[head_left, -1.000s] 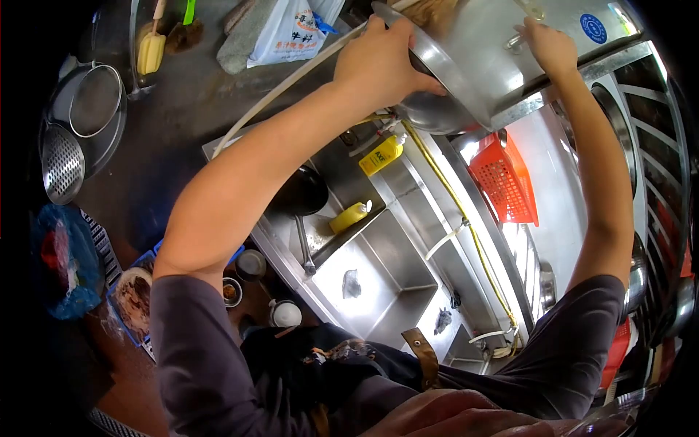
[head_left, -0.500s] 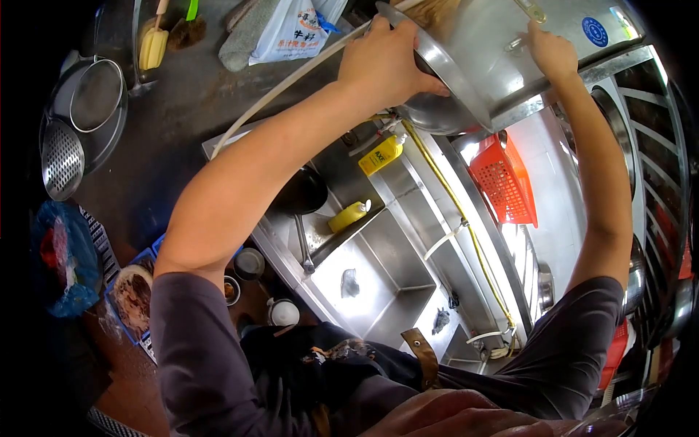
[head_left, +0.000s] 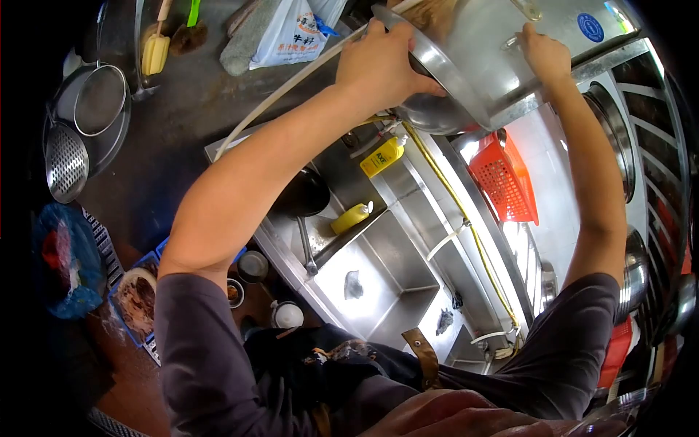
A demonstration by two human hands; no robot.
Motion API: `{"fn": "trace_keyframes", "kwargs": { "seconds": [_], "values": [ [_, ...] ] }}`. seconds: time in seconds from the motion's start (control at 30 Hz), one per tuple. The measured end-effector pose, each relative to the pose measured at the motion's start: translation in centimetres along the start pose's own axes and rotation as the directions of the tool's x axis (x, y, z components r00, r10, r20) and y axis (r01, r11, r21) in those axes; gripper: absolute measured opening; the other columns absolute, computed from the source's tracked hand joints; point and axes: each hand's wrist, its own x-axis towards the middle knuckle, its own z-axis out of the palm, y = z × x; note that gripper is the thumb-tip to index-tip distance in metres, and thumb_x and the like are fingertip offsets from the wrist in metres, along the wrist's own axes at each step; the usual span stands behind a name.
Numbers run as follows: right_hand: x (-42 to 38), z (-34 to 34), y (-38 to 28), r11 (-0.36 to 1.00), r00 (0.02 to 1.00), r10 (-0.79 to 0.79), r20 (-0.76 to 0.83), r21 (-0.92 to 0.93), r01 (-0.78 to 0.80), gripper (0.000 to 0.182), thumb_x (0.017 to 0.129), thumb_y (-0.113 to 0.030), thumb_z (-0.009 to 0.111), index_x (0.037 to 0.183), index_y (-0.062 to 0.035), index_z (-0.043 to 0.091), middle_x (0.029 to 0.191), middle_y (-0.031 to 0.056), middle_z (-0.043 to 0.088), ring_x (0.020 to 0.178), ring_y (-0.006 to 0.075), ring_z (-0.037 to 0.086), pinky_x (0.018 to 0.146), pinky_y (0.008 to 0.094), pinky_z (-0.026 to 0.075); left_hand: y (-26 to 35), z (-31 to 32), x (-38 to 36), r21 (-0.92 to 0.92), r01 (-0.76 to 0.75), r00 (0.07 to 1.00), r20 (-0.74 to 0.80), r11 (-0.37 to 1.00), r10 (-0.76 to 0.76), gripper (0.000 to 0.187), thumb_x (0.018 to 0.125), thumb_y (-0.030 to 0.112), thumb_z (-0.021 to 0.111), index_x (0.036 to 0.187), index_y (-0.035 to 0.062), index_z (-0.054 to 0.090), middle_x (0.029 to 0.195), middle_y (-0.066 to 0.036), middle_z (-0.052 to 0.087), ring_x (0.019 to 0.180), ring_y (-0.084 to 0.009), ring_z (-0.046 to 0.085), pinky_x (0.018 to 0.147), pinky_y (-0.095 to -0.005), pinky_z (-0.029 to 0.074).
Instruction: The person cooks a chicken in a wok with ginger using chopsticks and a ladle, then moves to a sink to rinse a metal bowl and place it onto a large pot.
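Observation:
My left hand [head_left: 378, 62] grips the rim of a shiny metal bowl [head_left: 453, 69] at the top centre, thumb on the near side and fingers behind. Beside the bowl is a large metal vessel [head_left: 488, 33] with a round blue sticker [head_left: 590, 28]. My right hand [head_left: 546, 57] is closed against that metal surface, close to a small metal fitting [head_left: 512, 42]; what its fingers hold is too small to tell. A pale hose [head_left: 291, 80] runs behind my left forearm towards the bowl.
Below is a steel sink [head_left: 393, 255] with a black pan [head_left: 306, 193] and yellow bottles [head_left: 382, 156]. An orange basket [head_left: 502, 178] lies right of it. Strainers [head_left: 67, 160] hang at left, near a white bag [head_left: 291, 33]. Pots [head_left: 633, 277] stand at the right.
My right hand has shifted slightly left, along with the blue sticker. My left hand keeps its grip on the bowl, and the view has moved a little.

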Motion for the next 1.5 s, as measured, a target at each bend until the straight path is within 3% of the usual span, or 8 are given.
{"fn": "trace_keyframes", "kwargs": {
  "seconds": [0.1,0.37,0.57,0.67,0.93,1.27,1.33,1.5],
  "values": [
    [0.0,1.1,0.0,0.998,0.999,0.043,-0.01,0.041,-0.043,0.025,0.096,-0.029,0.039,0.103,-0.0078,0.049,0.083,0.0197,0.068,0.077,0.0401,0.066,0.069,0.052,0.051,-0.2,0.3,0.0,0.049,-0.052,0.996,-0.066,0.997,0.055,0.077,0.057,0.054,0.085,0.11,0.0056,0.057,0.102,-0.013,0.057,0.088,-0.0263,0.062,0.076,-0.0346,0.052],
    [0.7,1.3,-0.9,0.994,0.997,0.05,-0.054,0.097,-0.045,0.025,0.096,-0.027,0.037,0.106,-0.0074,0.049,0.092,0.0211,0.067,0.087,0.0402,0.065,0.076,0.0527,0.049,0.0,-0.3,-0.1,0.032,-0.057,0.998,-0.035,0.998,0.058,0.075,0.056,0.053,0.085,0.107,0.0057,0.056,0.1,-0.013,0.057,0.085,-0.0273,0.062,0.074,-0.0358,0.051],
    [-0.2,1.0,0.0,0.996,0.992,0.078,0.101,0.028,-0.082,0.02,0.095,-0.023,0.038,0.106,-0.0083,0.046,0.103,0.0151,0.066,0.092,0.0367,0.064,0.076,0.0498,0.048,0.1,-0.4,0.0,0.018,-0.034,0.999,-0.027,0.999,0.034,0.072,0.055,0.051,0.086,0.101,0.0058,0.055,0.101,-0.013,0.056,0.085,-0.0278,0.061,0.074,-0.0366,0.05],
    [-1.4,2.4,1.3,0.993,0.996,-0.029,-0.085,0.114,0.039,0.019,0.095,-0.022,0.04,0.107,-0.0086,0.045,0.102,0.016,0.065,0.09,0.0375,0.063,0.075,0.05,0.048,0.3,-0.7,0.0,0.007,-0.026,0.999,-0.026,1.0,0.026,0.071,0.055,0.05,0.087,0.101,0.0059,0.055,0.101,-0.013,0.056,0.086,-0.0286,0.061,0.074,-0.0372,0.05],
    [-0.3,1.7,1.3,0.914,0.968,0.24,0.079,0.318,-0.253,0.021,0.094,-0.024,0.049,0.108,-0.0088,0.051,0.106,0.0169,0.064,0.096,0.0391,0.06,0.08,0.0469,0.047,0.3,-0.5,0.0,0.0,-0.006,1.0,-0.015,1.0,0.006,0.071,0.054,0.049,0.088,0.1,0.0059,0.054,0.1,-0.013,0.057,0.085,-0.0293,0.061,0.074,-0.0374,0.05],
    [-0.2,-0.9,1.9,0.865,0.968,0.24,-0.073,0.47,-0.179,0.014,0.086,-0.012,0.049,0.086,-0.0031,0.061,0.085,0.025,0.065,0.083,0.0392,0.065,0.074,0.0476,0.051,0.5,-0.7,-0.1,0.007,-0.008,1.0,-0.01,1.0,0.008,0.071,0.054,0.049,0.088,0.1,0.0051,0.054,0.099,-0.014,0.057,0.084,-0.0284,0.062,0.073,-0.0369,0.05],
    [1.9,4.0,4.7,0.899,0.995,0.058,-0.08,0.437,-0.017,0.021,0.093,-0.022,0.051,0.108,-0.0082,0.052,0.103,0.0211,0.064,0.097,0.04,0.059,0.082,0.0455,0.046,0.5,-0.8,0.0,0.003,-0.004,1.0,-0.008,1.0,0.004,0.071,0.054,0.049,0.087,0.1,0.0051,0.055,0.099,-0.014,0.057,0.084,-0.0283,0.062,0.073,-0.037,0.05],
    [1.0,1.4,3.4,0.878,0.997,0.069,-0.028,0.477,-0.047,0.019,0.093,-0.019,0.05,0.108,-0.0077,0.052,0.102,0.0207,0.064,0.096,0.0398,0.06,0.081,0.0454,0.046,0.4,-0.8,-0.1,0.021,-0.016,1.0,-0.007,1.0,0.016,0.073,0.055,0.049,0.087,0.104,0.0046,0.056,0.102,-0.013,0.058,0.086,-0.0282,0.063,0.075,-0.0369,0.051]
  ]
}}
